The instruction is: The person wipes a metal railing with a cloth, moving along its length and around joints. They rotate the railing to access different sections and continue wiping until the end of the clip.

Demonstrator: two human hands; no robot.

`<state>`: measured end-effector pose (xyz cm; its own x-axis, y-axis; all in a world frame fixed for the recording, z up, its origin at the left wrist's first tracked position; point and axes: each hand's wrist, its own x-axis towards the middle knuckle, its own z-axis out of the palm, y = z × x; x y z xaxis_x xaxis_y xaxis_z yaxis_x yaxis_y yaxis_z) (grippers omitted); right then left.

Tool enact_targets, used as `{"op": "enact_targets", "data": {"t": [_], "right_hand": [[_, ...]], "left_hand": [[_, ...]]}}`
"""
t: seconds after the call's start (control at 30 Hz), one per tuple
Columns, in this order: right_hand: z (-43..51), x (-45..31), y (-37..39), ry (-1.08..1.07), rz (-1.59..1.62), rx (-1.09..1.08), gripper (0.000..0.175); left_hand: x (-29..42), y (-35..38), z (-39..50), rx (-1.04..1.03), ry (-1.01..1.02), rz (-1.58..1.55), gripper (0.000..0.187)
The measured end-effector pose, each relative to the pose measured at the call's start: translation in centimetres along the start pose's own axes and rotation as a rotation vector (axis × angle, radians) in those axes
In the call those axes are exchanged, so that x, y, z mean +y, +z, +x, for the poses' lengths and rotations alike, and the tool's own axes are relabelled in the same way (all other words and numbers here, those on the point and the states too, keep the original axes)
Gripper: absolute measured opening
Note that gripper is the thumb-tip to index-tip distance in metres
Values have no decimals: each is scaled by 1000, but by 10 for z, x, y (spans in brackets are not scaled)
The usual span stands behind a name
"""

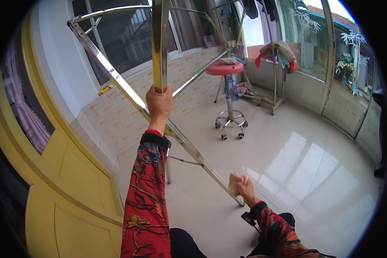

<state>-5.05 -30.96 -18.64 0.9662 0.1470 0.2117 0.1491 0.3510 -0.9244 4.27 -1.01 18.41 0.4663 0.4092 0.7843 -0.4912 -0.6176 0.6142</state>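
Note:
My left hand (pixel 159 102) is wrapped around a shiny metal leg (pixel 159 42) of a folding drying rack, at about the middle of the view. A second, slanted leg (pixel 193 153) of the same rack crosses behind that hand and runs down to the tiled floor. Close to its lower end, my right hand (pixel 247 191) holds a crumpled pale pinkish cloth (pixel 234 183). The cloth overlaps the leg in the view; whether it presses on the metal I cannot tell. Both forearms wear red patterned sleeves.
A yellow panelled door (pixel 80 161) stands close on the left. Behind the rack is a red round stool (pixel 224 68) on casters. Farther back, a garment stand (pixel 275 80) has cloths draped over it. A yellow toy car (pixel 105 90) sits on the tiled wall ledge.

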Motion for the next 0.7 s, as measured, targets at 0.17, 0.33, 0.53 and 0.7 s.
{"op": "enact_targets", "data": {"t": [0.17, 0.33, 0.53, 0.7], "right_hand": [[78, -64, 70, -287, -575, -94, 48], [114, -85, 129, -331, -345, -350, 47], [57, 19, 51, -175, -489, -253, 45], [29, 126, -74, 402, -879, -263, 31]], "left_hand": [[4, -3, 0, -2, 13, 19, 27], [-5, -10, -3, -6, 6, -40, 27], [-10, -50, 3, -122, -2, -25, 23], [-5, -61, 2, -188, -112, -108, 36]]}}
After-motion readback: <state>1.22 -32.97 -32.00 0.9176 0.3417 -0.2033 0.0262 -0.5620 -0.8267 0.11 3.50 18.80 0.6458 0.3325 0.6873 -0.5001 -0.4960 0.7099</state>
